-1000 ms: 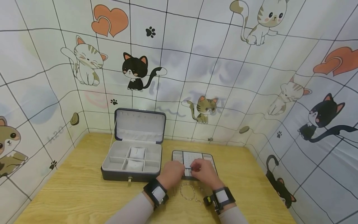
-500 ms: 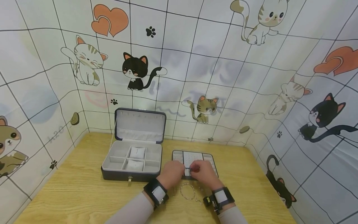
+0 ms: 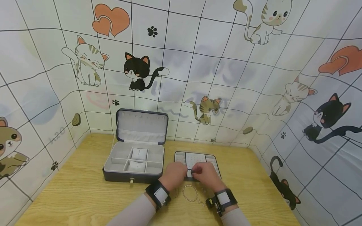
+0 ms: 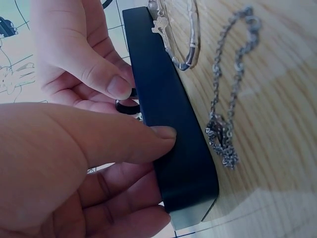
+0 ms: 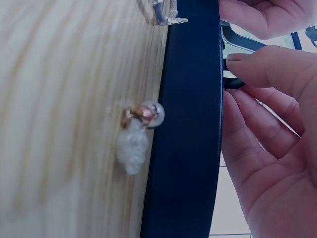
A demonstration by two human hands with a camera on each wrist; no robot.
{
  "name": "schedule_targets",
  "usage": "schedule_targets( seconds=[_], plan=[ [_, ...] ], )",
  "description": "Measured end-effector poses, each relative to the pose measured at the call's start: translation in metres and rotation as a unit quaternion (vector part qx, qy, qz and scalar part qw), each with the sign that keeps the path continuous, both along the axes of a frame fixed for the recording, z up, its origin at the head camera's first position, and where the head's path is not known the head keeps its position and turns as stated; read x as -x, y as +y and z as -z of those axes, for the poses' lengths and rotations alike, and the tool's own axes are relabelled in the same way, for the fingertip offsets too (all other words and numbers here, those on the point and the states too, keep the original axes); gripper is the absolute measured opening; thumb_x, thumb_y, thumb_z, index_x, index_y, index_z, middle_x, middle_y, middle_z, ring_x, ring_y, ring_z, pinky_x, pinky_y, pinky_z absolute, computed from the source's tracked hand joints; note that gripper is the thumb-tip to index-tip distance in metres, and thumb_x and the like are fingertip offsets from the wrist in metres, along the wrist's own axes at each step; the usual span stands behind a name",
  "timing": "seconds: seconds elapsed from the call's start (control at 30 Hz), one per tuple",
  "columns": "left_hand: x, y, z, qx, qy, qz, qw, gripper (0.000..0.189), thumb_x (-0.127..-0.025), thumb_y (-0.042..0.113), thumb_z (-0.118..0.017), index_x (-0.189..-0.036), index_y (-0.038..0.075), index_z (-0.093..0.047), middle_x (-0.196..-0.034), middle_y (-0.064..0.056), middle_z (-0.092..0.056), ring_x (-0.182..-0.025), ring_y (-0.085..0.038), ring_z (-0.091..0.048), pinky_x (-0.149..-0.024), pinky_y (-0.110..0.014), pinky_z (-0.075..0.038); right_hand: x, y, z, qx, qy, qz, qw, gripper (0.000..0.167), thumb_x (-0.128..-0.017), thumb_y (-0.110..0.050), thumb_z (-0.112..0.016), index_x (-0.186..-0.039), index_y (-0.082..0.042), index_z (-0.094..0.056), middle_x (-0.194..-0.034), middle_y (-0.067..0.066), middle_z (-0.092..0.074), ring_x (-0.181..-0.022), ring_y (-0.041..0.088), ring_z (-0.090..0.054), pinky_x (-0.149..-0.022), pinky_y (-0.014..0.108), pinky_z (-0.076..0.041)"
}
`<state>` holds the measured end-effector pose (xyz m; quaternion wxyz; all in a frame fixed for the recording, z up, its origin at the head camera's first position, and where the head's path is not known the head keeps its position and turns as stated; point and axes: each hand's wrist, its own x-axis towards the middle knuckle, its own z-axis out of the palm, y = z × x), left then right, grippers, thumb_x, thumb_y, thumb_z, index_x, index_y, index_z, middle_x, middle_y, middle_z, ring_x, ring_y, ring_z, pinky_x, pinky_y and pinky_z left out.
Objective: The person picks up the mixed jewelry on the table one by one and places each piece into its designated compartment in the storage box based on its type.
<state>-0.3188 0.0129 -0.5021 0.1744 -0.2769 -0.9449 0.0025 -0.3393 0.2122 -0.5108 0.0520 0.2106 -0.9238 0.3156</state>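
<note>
One cat-print cloth point(image 3: 181, 47) fills the top and both sides of the head view, behind a wooden table point(image 3: 65, 191). Left of centre on it stands the box point(image 3: 118, 177), lid up, with two white cushions point(image 3: 139, 154) in its middle compartments, one behind the other. Just right of the box, in the lower centre, lies the tray point(image 4: 166, 99). The left hand point(image 3: 174, 176) grips the tray's near edge, thumb pressed on the dark wall. The right hand point(image 3: 207, 175), near it, pinches a black ring between thumb and finger at the same edge. Below the tray in the head view, a bangle point(image 3: 183, 193) lies on the wood, with a chain point(image 4: 238, 74) at the upper right of the left wrist view. An earring point(image 5: 132, 148) sits by the tray, centre left of the right wrist view. Smallest is the black ring point(image 5: 234, 83) itself, upper right there.
</note>
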Motion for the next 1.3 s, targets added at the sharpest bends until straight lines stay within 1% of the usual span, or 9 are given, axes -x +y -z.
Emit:
schedule_targets(
  seconds=[0.1, 0.17, 0.23, 0.4, 0.43, 0.87, 1.0, 1.13, 1.3],
  plan=[
    [-0.0001, 0.0002, 0.0, 0.003, -0.002, -0.001, 1.0, 0.013, -0.091, 0.017, -0.076, -0.079, 0.021, -0.074, -0.069, 0.005, -0.066, -0.063, -0.011, -0.057, -0.055, -0.03, -0.05, 0.0003, 0.0, 0.0, -0.003, 0.0, 0.001, 1.0, 0.015, -0.085, -0.007, -0.084, -0.09, -0.02, -0.079, -0.089, -0.009, -0.078, -0.081, 0.004, -0.07, -0.076, 0.028, -0.059],
    [-0.0001, 0.0002, -0.0007, 0.003, -0.01, -0.003, 0.9999, 0.013, -0.091, 0.017, -0.076, -0.079, 0.021, -0.074, -0.068, 0.005, -0.066, -0.063, -0.011, -0.056, -0.055, -0.03, -0.05, 0.0003, -0.0003, -0.0002, -0.004, -0.001, 0.001, 1.0, 0.015, -0.085, -0.007, -0.084, -0.09, -0.02, -0.08, -0.089, -0.009, -0.078, -0.082, 0.005, -0.07, -0.076, 0.028, -0.06],
    [0.0009, 0.0003, 0.0007, 0.001, -0.013, -0.005, 0.9999, 0.013, -0.091, 0.017, -0.076, -0.079, 0.021, -0.075, -0.068, 0.005, -0.065, -0.062, -0.011, -0.055, -0.055, -0.03, -0.05, 0.0001, -0.0006, -0.0005, -0.004, -0.002, 0.001, 1.0, 0.014, -0.085, -0.008, -0.084, -0.09, -0.02, -0.079, -0.089, -0.009, -0.078, -0.082, 0.005, -0.07, -0.076, 0.028, -0.059],
    [0.0013, -0.0001, -0.0002, 0.0, -0.023, -0.004, 0.9997, 0.013, -0.091, 0.017, -0.076, -0.079, 0.02, -0.075, -0.068, 0.005, -0.065, -0.061, -0.011, -0.054, -0.055, -0.03, -0.049, -0.0012, -0.0018, -0.0019, -0.009, 0.001, 0.002, 1.0, 0.014, -0.084, -0.008, -0.085, -0.09, -0.02, -0.079, -0.089, -0.009, -0.077, -0.081, 0.005, -0.07, -0.076, 0.028, -0.059],
    [0.0006, -0.0003, -0.0017, 0.001, -0.026, -0.004, 0.9997, 0.013, -0.092, 0.017, -0.076, -0.079, 0.02, -0.075, -0.068, 0.005, -0.066, -0.062, -0.011, -0.054, -0.056, -0.03, -0.05, -0.0014, -0.0021, -0.0023, -0.011, 0.003, 0.002, 0.9999, 0.014, -0.084, -0.008, -0.085, -0.09, -0.019, -0.08, -0.089, -0.009, -0.077, -0.081, 0.006, -0.069, -0.075, 0.028, -0.059],
    [-0.0002, 0.0001, -0.003, 0.009, -0.015, -0.01, 0.9998, 0.014, -0.092, 0.016, -0.075, -0.079, 0.021, -0.075, -0.068, 0.005, -0.065, -0.062, -0.011, -0.055, -0.053, -0.03, -0.049, -0.0043, -0.0056, -0.0064, -0.026, 0.01, 0.007, 0.9996, 0.013, -0.084, -0.008, -0.084, -0.089, -0.018, -0.079, -0.088, -0.008, -0.077, -0.081, 0.006, -0.068, -0.075, 0.03, -0.059],
    [0.0001, 0.0006, -0.0029, 0.005, -0.013, -0.009, 0.9999, 0.015, -0.093, 0.017, -0.074, -0.079, 0.021, -0.075, -0.068, 0.005, -0.066, -0.062, -0.011, -0.055, -0.052, -0.031, -0.049, -0.005, -0.0071, -0.0079, -0.028, 0.013, 0.012, 0.9995, 0.013, -0.084, -0.007, -0.084, -0.088, -0.018, -0.079, -0.086, -0.008, -0.077, -0.08, 0.006, -0.067, -0.075, 0.031, -0.058],
    [0.0001, 0.0007, -0.0022, 0.002, -0.014, -0.009, 0.9999, 0.015, -0.093, 0.017, -0.074, -0.079, 0.021, -0.075, -0.068, 0.005, -0.065, -0.062, -0.011, -0.055, -0.052, -0.03, -0.048, -0.0052, -0.0085, -0.0075, -0.032, 0.009, 0.019, 0.9993, 0.013, -0.084, -0.007, -0.084, -0.088, -0.018, -0.079, -0.085, -0.009, -0.076, -0.079, 0.005, -0.066, -0.075, 0.031, -0.058],
    [0.0008, 0.0001, -0.0002, 0.002, -0.002, -0.006, 1.0, 0.015, -0.092, 0.017, -0.074, -0.078, 0.022, -0.075, -0.068, 0.005, -0.066, -0.062, -0.011, -0.056, -0.052, -0.03, -0.048, -0.0044, -0.0096, -0.0063, -0.039, 0.008, 0.024, 0.9989, 0.012, -0.086, -0.007, -0.084, -0.089, -0.018, -0.08, -0.085, -0.009, -0.076, -0.078, 0.004, -0.066, -0.073, 0.029, -0.058]
  ],
)
